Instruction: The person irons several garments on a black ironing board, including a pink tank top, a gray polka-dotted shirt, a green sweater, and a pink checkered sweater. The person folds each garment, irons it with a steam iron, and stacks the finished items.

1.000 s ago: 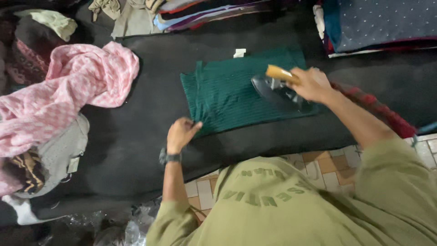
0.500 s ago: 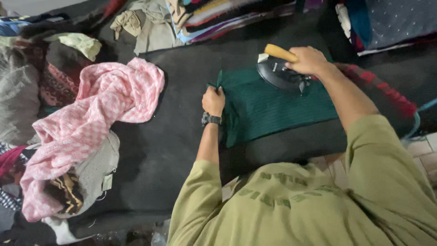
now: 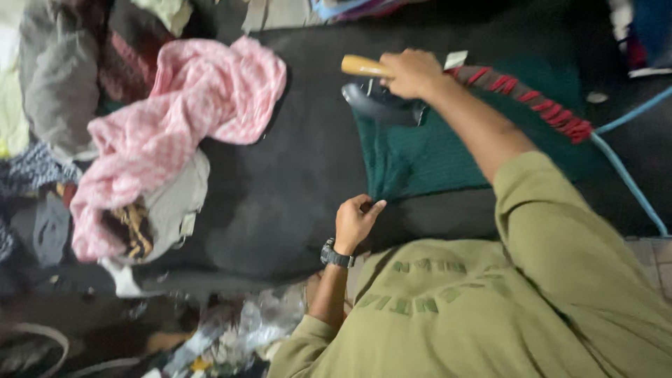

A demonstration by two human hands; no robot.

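The right hand (image 3: 413,72) is gripping the yellow wooden handle of a dark iron (image 3: 378,103), its fingers wrapped tight around it — the iron is sitting on the far left edge of a folded green garment (image 3: 434,150). That garment is lying on the black worktop (image 3: 294,189), in front of the person. The left hand (image 3: 355,221) is pinching the garment's near left corner, fingers curled in on the cloth. A red-and-black wrapped cord (image 3: 539,105) is trailing from the iron to the right. A pink checked cloth (image 3: 175,133) is lying crumpled well to the left — apart from the garment.
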